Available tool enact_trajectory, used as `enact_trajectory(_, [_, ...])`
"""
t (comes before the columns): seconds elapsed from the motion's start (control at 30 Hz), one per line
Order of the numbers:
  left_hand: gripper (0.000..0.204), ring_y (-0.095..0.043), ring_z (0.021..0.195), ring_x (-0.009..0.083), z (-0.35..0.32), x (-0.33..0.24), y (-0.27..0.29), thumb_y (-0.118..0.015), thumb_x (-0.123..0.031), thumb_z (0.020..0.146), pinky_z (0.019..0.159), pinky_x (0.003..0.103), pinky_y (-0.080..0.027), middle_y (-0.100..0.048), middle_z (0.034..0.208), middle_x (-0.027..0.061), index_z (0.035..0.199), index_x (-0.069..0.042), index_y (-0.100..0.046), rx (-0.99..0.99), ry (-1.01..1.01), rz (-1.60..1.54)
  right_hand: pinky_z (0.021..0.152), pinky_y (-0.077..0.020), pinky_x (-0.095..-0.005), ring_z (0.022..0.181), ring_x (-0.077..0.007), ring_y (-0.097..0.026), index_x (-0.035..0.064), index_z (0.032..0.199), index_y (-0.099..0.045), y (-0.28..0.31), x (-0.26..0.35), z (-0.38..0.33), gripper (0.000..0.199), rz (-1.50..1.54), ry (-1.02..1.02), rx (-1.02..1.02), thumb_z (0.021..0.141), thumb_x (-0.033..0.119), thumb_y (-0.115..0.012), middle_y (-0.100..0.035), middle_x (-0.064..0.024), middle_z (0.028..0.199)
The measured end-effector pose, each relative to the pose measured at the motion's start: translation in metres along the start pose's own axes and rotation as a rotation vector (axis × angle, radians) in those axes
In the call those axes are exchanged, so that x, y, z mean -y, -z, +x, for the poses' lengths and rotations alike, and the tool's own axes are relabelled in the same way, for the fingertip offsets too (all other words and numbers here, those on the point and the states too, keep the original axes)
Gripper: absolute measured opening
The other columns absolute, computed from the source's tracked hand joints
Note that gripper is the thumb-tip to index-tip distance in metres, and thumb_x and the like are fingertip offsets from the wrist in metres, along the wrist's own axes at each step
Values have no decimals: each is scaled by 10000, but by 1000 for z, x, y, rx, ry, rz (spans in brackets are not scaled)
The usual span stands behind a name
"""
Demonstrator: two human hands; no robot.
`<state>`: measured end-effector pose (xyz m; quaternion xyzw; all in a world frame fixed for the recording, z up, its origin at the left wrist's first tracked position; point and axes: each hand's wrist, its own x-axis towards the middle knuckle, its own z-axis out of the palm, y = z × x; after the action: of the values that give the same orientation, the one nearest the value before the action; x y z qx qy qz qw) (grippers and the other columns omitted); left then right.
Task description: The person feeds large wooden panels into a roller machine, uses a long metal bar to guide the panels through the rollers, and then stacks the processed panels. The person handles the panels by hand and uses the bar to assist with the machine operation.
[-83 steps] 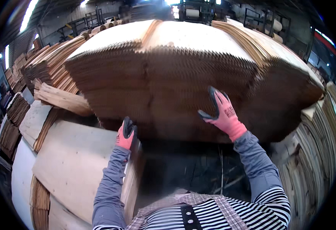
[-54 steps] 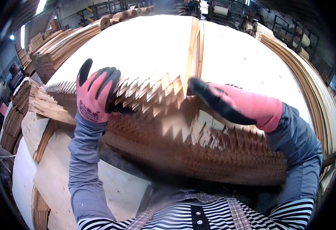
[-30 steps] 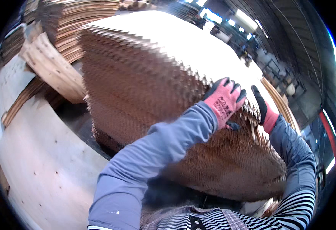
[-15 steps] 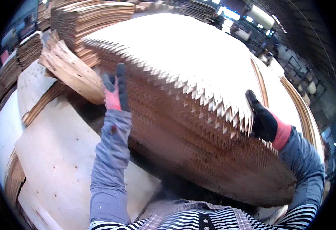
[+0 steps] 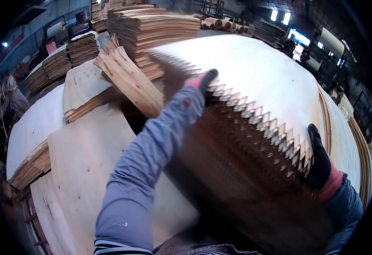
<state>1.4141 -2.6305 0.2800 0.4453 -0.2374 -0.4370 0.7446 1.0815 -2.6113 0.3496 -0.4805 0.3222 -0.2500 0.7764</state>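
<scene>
A tall stack of pale wood veneer sheets (image 5: 254, 72) fills the middle and right, its near edge toothed in a zigzag and its side dark brown. My left hand (image 5: 203, 81), in a black and pink glove, is at the toothed edge with a dark finger over the top; its other fingers are hidden below. At the stack's near right corner, my right hand (image 5: 320, 163) grips the sheet edges, thumb up along the top and fingers mostly out of sight. Both wrists come out of grey-blue sleeves. How many sheets each hand holds cannot be made out.
Lower veneer sheets (image 5: 88, 161) lie at the left, beside a dark gap. A bent bundle of veneer strips (image 5: 128, 78) leans near the stack's left corner. Behind stands another veneer pile (image 5: 164, 32), with log rolls (image 5: 220, 24) farther back. A person (image 5: 16, 93) is at the far left.
My left hand has gone from upright and apart, fingers spread, to the toothed edge, farther right along it. My right hand stays at the corner. The whole view has shifted, showing more at left.
</scene>
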Motion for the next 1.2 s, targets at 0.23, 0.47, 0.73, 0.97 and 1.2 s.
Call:
enact_trajectory(0.23, [619,-577,787,259,22,25,-8,-737,-406,603,694,316,-470,-590,915,166,949,81,-576,-388,-61,275,818,-472,-343,948,-212,-566,43,1214,-417,-20,-27,14,574,-33,164,-140,851,487,-400,-544,-116,1105])
enact_trajectory(0.47, [584,-538,751,209,24,29,51,-723,-381,631,627,315,-441,-574,894,146,1001,38,-552,-308,-90,157,814,-467,-314,946,-192,-560,28,1217,-398,-62,-51,-21,543,-10,232,-121,865,441,-416,-535,-108,1113])
enact_trajectory(0.73, [711,-517,948,208,-170,5,102,-722,-397,639,818,281,-415,-540,1056,166,1076,112,-487,-87,-268,-52,815,-459,-351,937,-237,-550,16,1224,-376,-111,-111,-122,545,200,211,-149,864,421,-437,-515,-139,1123])
enact_trajectory(0.97, [472,-536,883,148,-344,30,97,-688,-258,728,777,254,-424,-568,1014,106,1035,71,-544,-127,-292,-179,847,-446,-366,1011,-246,-515,7,1264,-306,-114,-168,-266,565,86,259,-313,879,409,-402,-467,-140,1180])
enact_trajectory(1.2, [171,-504,774,182,-561,105,158,-523,-161,845,674,301,-439,-502,853,82,954,-34,-492,-381,-313,546,782,-426,-279,900,-161,-515,-11,1125,-440,-63,-257,-392,415,-352,148,-577,890,331,-434,-534,-95,1030])
